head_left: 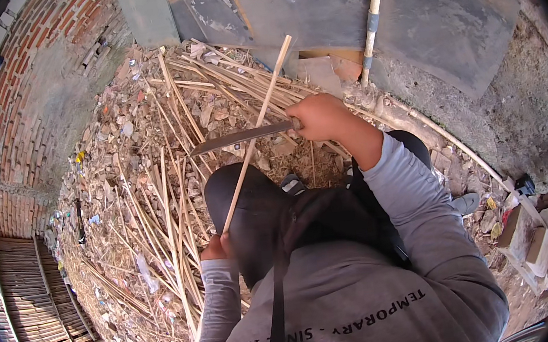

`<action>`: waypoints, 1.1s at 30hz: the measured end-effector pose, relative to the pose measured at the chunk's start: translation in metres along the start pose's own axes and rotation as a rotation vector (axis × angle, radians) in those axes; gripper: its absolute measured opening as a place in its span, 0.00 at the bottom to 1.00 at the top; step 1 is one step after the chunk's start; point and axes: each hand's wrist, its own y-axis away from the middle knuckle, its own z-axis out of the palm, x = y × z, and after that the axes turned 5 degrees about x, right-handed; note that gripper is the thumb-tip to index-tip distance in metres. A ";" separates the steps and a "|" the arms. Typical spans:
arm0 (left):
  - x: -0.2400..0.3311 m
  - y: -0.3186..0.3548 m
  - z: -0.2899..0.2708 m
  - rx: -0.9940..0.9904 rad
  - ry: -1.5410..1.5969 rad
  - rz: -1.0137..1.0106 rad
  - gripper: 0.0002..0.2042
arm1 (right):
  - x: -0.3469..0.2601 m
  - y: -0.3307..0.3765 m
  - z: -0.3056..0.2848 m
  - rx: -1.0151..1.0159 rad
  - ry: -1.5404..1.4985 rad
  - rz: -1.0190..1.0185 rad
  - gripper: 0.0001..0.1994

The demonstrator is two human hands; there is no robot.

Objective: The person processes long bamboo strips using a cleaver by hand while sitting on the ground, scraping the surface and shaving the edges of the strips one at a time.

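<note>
My right hand (318, 121) is wrapped round the handle of a long machete (241, 137), its dark blade pointing left. The blade crosses a pale bamboo strip (259, 124), and whether it touches the strip I cannot tell. Low beside my left knee, my left hand (216, 247) is closed on the strip's lower end. From there the strip slants up and to the right, past my knee, to a free far end. Several more bamboo strips (169, 210) lie on the ground left of my legs, and a bundle of long strips (222, 75) spreads out ahead.
Rubble and litter (105, 143) cover the ground. A brick wall (17, 112) stands at left, above a bamboo slat panel (31, 293). Grey sheets (309, 5) lean at the back, with a pale pole (374, 4) against them. Stacked blocks (533, 246) sit at right.
</note>
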 end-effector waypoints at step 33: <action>-0.259 0.066 0.075 -0.524 0.747 -1.147 0.33 | 0.137 0.065 -0.054 0.253 -0.218 0.418 0.21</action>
